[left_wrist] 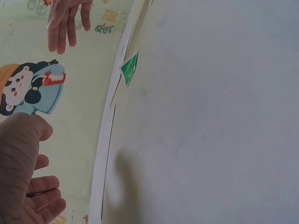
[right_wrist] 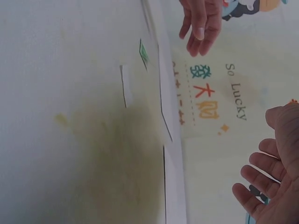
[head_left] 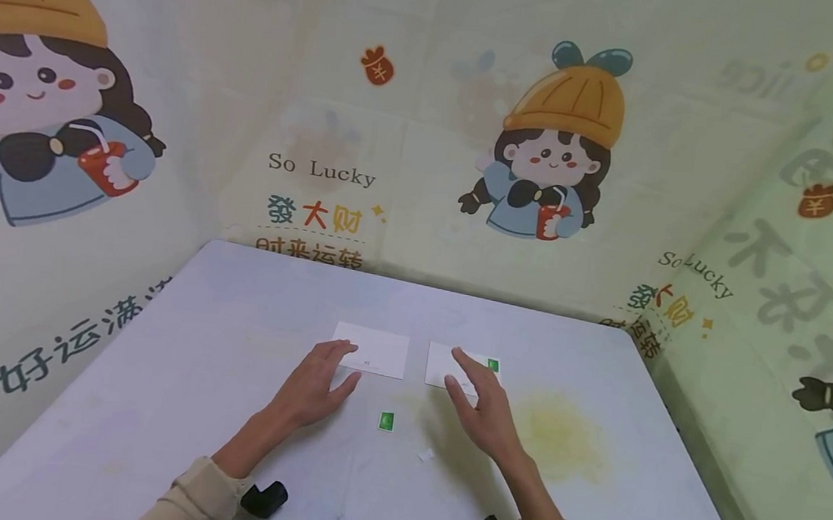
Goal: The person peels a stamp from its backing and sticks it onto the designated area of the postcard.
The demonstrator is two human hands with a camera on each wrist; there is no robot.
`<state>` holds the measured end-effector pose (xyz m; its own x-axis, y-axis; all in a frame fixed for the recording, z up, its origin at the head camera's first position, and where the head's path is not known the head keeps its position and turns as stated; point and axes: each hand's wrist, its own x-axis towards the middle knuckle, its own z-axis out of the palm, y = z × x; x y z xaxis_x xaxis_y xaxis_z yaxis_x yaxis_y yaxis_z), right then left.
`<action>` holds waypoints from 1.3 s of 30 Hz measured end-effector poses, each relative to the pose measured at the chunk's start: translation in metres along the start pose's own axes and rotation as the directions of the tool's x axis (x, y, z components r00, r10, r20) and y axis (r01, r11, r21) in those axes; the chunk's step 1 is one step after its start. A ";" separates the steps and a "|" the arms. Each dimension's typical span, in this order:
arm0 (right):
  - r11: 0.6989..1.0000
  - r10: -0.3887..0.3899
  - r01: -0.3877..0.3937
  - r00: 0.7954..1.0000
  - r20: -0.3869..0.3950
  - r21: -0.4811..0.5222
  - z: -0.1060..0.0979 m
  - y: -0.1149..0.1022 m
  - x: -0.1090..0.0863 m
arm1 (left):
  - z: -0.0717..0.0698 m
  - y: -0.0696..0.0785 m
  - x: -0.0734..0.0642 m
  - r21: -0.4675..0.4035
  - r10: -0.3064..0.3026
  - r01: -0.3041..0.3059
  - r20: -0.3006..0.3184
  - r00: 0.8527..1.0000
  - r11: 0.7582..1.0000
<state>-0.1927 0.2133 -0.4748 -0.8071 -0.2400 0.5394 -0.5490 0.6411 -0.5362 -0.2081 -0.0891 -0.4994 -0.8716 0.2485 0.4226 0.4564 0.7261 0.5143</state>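
Two white rectangular papers like envelopes lie side by side on the table. Over the near left corner of the left paper (head_left: pixel 385 351) is my left hand (head_left: pixel 317 384), fingers relaxed and holding nothing. My right hand (head_left: pixel 484 413) hovers at the right paper (head_left: pixel 440 366), hiding part of it; its fingers are spread and it grips nothing. A green stamp (head_left: pixel 492 365) sits at that paper's far right corner. Between the hands, nearer to me, lies a loose green stamp (head_left: pixel 387 421), also in the left wrist view as a green diamond shape (left_wrist: pixel 130 70).
A small white scrap (head_left: pixel 426 455) lies on the white table (head_left: pixel 293 290) by my right forearm. A yellowish stain (head_left: pixel 561 433) marks the tabletop on the right. Printed cloth (head_left: pixel 429 127) with cartoon figures hangs behind and beside the table. Each wrist carries a black device (head_left: pixel 265 499).
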 end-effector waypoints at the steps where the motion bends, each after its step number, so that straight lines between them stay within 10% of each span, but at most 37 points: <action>1: 1.000 0.001 -0.001 1.000 0.004 -0.003 0.001 -0.001 0.000 | -0.001 -0.001 -0.001 0.002 -0.002 0.002 -0.002 1.000 1.000; 39: 1.000 0.025 -0.022 0.976 0.218 -0.017 0.039 -0.031 -0.002 | -0.013 -0.031 -0.016 0.035 -0.070 0.070 -0.008 0.997 0.997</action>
<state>-0.1826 0.1658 -0.4849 -0.8486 -0.3767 0.3715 -0.5273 0.6586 -0.5368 -0.2058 -0.1242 -0.5130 -0.9000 0.1917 0.3914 0.3873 0.7637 0.5164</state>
